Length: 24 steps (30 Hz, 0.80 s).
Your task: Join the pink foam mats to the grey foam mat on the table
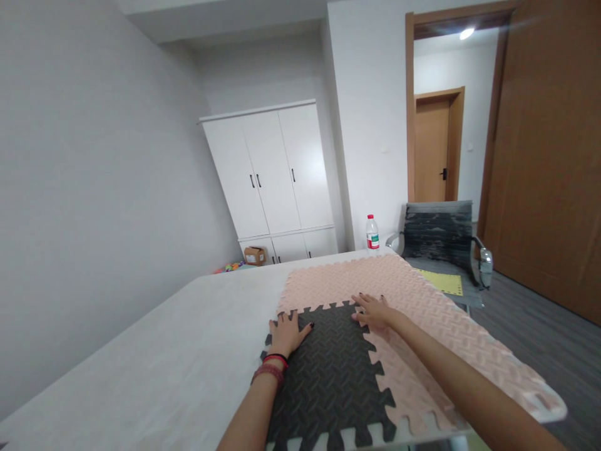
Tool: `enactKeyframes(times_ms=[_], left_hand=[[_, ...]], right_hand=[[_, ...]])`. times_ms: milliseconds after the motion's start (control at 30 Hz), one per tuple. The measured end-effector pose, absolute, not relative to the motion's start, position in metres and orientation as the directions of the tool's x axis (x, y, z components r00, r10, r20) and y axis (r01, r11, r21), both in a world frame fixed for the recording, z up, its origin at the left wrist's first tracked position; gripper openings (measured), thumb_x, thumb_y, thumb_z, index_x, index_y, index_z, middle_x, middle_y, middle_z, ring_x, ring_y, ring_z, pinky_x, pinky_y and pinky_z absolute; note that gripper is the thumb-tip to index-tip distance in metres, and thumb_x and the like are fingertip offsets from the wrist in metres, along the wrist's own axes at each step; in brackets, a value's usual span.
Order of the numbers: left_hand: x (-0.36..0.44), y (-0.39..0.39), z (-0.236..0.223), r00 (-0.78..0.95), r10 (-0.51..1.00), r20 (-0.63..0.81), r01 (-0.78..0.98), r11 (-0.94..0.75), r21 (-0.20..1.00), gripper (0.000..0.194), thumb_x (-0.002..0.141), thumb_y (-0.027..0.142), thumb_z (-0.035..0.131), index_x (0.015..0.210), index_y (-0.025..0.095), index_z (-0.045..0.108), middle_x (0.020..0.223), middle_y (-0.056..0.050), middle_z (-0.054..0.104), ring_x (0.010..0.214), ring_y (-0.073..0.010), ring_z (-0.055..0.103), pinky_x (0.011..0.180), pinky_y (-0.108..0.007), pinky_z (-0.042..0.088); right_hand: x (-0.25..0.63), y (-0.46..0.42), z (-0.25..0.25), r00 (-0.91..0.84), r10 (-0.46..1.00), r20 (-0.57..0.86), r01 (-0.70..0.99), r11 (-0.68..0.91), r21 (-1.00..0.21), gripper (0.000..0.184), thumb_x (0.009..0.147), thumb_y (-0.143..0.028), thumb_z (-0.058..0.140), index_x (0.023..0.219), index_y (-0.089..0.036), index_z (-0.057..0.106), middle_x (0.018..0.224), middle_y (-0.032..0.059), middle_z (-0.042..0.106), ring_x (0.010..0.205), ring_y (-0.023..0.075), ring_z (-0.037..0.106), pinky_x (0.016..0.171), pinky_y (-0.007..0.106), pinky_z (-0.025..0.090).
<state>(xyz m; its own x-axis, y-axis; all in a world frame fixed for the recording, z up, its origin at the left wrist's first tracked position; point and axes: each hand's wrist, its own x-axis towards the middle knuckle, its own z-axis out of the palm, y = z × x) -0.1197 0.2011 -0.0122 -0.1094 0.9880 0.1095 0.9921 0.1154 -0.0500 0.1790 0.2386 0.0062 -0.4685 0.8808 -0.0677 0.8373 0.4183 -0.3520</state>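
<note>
A dark grey foam puzzle tile (328, 376) lies on the white table (178, 357), interlocked with pink foam tiles (422, 300) on its far and right sides. My left hand (286, 333) presses flat on the grey tile's far left corner, fingers spread. My right hand (375, 311) rests flat, palm down, on the seam at the grey tile's far right corner, where it meets the pink tiles. Neither hand holds anything. Red and black bands circle my left wrist.
A plastic bottle (372, 232) stands at the table's far edge. A grey office chair (441, 250) with a yellow sheet on its seat sits to the right. A white wardrobe (277, 175), a small cardboard box (255, 255) and an open wooden doorway (436, 144) lie beyond.
</note>
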Motion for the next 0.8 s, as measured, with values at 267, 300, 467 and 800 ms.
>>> enactKeyframes(times_ms=[267,300,467,800], left_hand=[[-0.12,0.209,-0.005,-0.082,0.991,0.104,0.993,0.09,-0.078,0.077,0.078,0.07,0.035,0.127,0.013,0.048,0.124,-0.023,0.054,0.119,-0.0361,0.046,0.097,-0.054,0.031],[-0.12,0.21,-0.004,-0.081,0.992,0.096,0.993,0.088,-0.076,0.076,0.077,0.07,0.036,0.126,0.013,0.049,0.124,-0.023,0.054,0.118,-0.0357,0.047,0.095,-0.053,0.034],[-0.12,0.213,-0.002,-0.083,0.995,0.047,0.995,0.086,-0.053,0.077,0.079,0.068,0.034,0.131,0.012,0.043,0.129,-0.024,0.049,0.122,-0.0358,0.043,0.093,-0.048,0.039],[-0.082,0.13,0.037,0.037,0.992,-0.117,0.999,-0.034,0.029,0.083,0.078,0.066,0.04,0.144,0.019,0.024,0.153,-0.015,0.018,0.141,-0.0284,0.016,0.114,-0.046,0.018]], right_hand=[[0.327,0.134,-0.005,-0.194,0.909,0.368,0.752,0.379,-0.539,0.059,0.09,-0.057,0.033,0.14,-0.025,0.038,0.149,0.0063,0.03,0.137,0.0211,0.026,0.114,0.045,0.018],[0.355,0.12,-0.02,-0.107,0.901,0.419,0.771,0.342,-0.538,0.059,0.088,-0.057,0.037,0.136,-0.024,0.043,0.146,0.0078,0.035,0.135,0.0229,0.03,0.113,0.045,0.02],[0.446,0.066,-0.098,0.353,0.835,0.422,0.719,0.047,-0.693,0.065,0.075,-0.065,0.045,0.115,-0.017,0.06,0.125,0.0139,0.058,0.116,0.0323,0.052,0.105,0.052,0.034],[0.423,0.05,-0.139,0.533,0.8,0.277,0.578,-0.105,-0.809,0.061,0.08,-0.061,0.042,0.124,-0.019,0.046,0.127,0.0142,0.054,0.113,0.0322,0.054,0.099,0.045,0.04]])
